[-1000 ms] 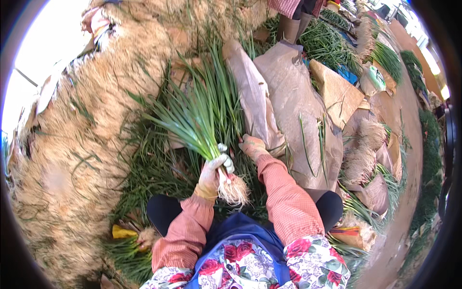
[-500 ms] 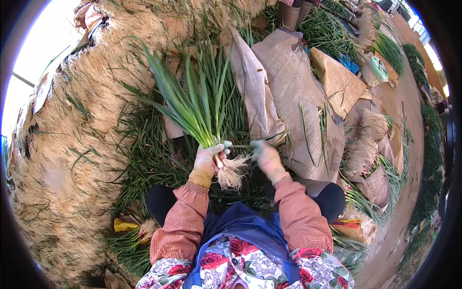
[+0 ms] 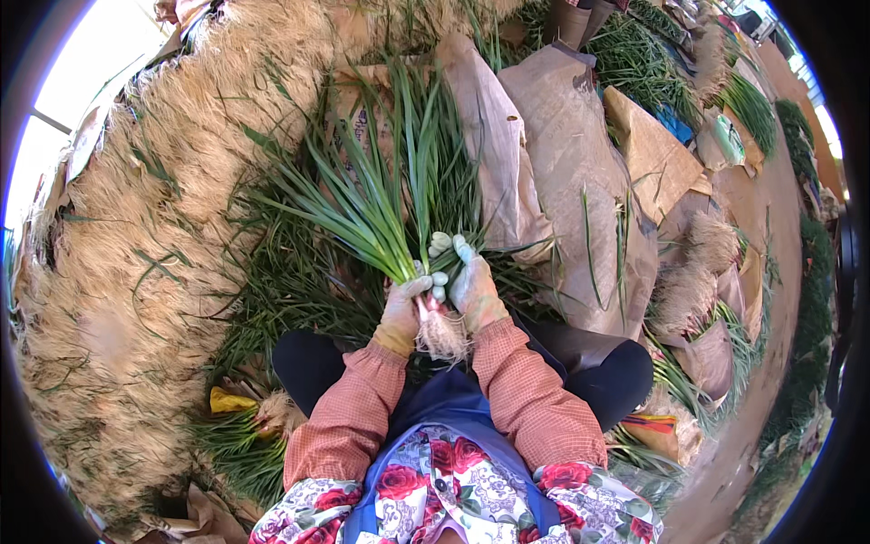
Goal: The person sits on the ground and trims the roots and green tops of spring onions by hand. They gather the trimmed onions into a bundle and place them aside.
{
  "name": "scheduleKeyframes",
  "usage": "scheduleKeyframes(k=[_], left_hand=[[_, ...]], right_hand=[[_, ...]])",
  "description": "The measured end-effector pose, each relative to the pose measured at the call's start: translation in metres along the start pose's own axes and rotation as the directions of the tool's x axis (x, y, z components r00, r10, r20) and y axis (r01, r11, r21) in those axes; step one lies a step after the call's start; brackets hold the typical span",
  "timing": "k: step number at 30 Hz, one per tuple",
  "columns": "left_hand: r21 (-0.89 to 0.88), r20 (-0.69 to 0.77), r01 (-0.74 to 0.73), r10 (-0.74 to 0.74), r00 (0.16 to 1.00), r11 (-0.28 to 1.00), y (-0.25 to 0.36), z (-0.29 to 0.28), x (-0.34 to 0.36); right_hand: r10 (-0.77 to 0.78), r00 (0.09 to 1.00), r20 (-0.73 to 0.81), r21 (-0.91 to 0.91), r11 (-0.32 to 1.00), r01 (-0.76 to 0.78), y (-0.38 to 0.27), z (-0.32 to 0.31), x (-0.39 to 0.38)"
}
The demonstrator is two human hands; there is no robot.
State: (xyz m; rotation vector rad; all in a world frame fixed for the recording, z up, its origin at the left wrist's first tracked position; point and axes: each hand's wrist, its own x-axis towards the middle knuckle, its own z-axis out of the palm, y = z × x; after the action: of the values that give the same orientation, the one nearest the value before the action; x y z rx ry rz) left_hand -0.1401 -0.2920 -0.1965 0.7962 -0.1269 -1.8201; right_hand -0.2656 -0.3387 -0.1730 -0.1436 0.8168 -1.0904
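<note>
My gloved left hand (image 3: 404, 313) is wrapped round a bunch of green onions (image 3: 385, 231), just above the roots. The long green leaves fan up and to the left. The pale, stringy roots (image 3: 442, 335) hang between my two hands. Close on the right side of the bunch is my gloved right hand (image 3: 473, 288), its fingers curled near the stalks and a few dark leaves. What those fingers hold, if anything, I cannot make out. Loose green leaves (image 3: 299, 272) lie in a heap beneath the bunch.
Rooty onion bundles (image 3: 154, 299) spread along the left. Brown paper sacks (image 3: 566, 172) lie to the right of the heap, with more onion bundles (image 3: 693, 281) beyond. Smaller bundles lie on both sides of my knees. At the top stand a person's boots (image 3: 569, 23).
My right hand has swept in from the right to beside the bunch, its motion blur gone. My left hand and the bunch have shifted slightly right and down; the roots now hang between both hands.
</note>
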Motion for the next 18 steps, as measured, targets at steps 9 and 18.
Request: scheduleKeyframes(k=[9,18], left_hand=[[0.222,-0.059,-0.077,0.092,0.994,0.972,0.005,0.008,-0.018],[0.255,-0.182,0.003,0.045,0.982,0.967,-0.002,0.01,0.003]], right_hand=[[-0.203,0.973,-0.106,-0.579,0.808,0.105,-0.086,0.016,0.015],[-0.135,0.991,0.011,-0.03,0.99,0.135,0.0,0.008,0.026]])
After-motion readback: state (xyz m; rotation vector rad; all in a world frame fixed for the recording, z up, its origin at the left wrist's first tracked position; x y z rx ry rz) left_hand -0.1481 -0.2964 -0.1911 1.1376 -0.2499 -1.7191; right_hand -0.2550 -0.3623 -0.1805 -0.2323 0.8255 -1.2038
